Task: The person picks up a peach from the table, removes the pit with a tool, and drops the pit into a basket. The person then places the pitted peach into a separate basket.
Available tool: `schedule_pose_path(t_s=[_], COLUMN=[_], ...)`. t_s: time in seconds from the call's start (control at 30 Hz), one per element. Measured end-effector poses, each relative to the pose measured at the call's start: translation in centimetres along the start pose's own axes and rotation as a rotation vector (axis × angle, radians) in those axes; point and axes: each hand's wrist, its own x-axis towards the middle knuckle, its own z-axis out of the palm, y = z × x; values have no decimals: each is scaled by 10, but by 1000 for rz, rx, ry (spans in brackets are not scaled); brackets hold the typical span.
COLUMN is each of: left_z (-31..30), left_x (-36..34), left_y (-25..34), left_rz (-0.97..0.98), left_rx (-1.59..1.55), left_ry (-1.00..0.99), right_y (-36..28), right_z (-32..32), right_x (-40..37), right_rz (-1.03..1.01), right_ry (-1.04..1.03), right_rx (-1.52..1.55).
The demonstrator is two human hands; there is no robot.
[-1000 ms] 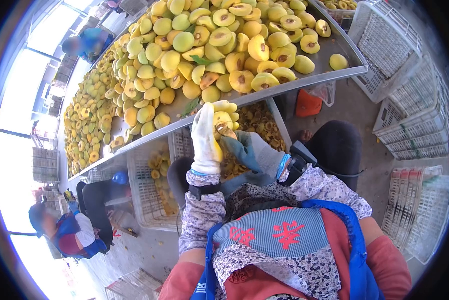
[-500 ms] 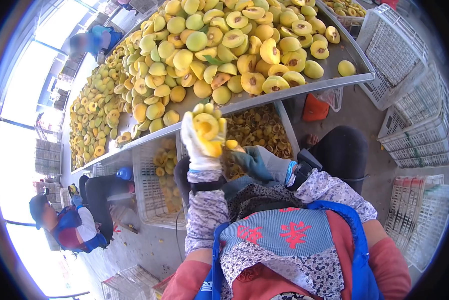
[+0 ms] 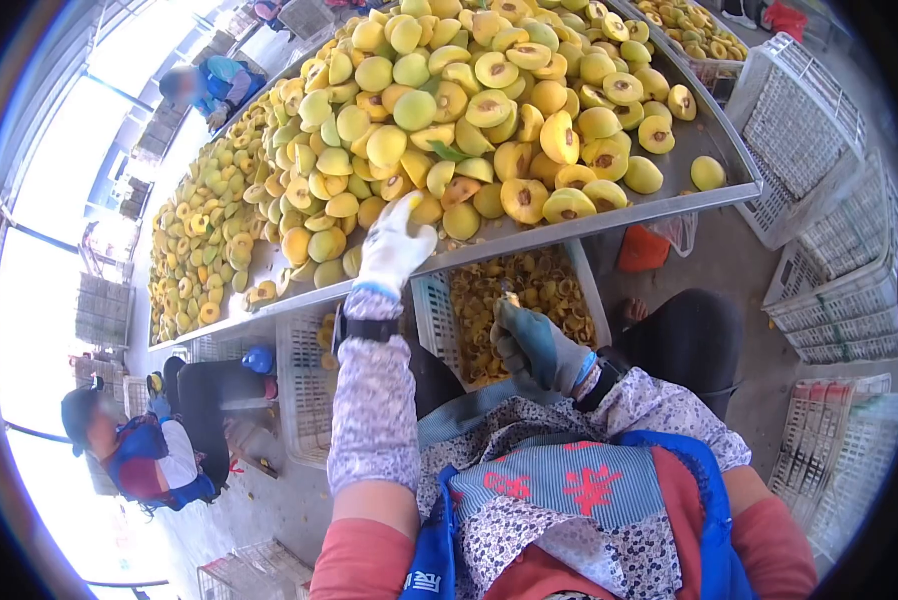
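Note:
My left hand (image 3: 397, 245), in a white glove, reaches over the front edge of the metal table (image 3: 589, 212). Its fingers are apart at the near side of a heap of halved yellow peaches (image 3: 389, 145), with nothing held in them. Over my lap, my right hand (image 3: 537, 345) wears a grey-blue glove. Its fingers are closed round a small tool (image 3: 509, 293) whose short tip sticks up; the rest of it is hidden in the fist. Under the table edge, a white crate (image 3: 437, 318) holds many brown-yellow peach scraps (image 3: 529, 275).
Another white crate (image 3: 304, 400) with peach pieces stands left of my knees. Stacked white crates (image 3: 834, 270) are on the right, near an orange bag (image 3: 642, 248). A co-worker (image 3: 159, 450) sits at the left, another (image 3: 214, 85) farther back.
My left hand held a peach half before; now it is without it and has moved up to the heap. My right hand has drawn away from it, to the right and down.

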Motion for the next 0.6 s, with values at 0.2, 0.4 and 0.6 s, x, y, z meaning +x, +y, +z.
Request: schedule_pose_path(t_s=[0.2, 0.4, 0.6], left_z=[28, -6, -20], left_x=[35, -5, -70], left_y=[-16, -12, 51], left_rz=[-94, -213, 281], left_rx=[200, -980, -680], left_ry=[-166, 118, 231], right_y=[-7, -31, -32], right_z=[4, 29, 39], right_x=[-12, -26, -23], right_rz=[-221, -248, -650], right_ry=[95, 172, 180], right_rx=[-200, -211, -562])
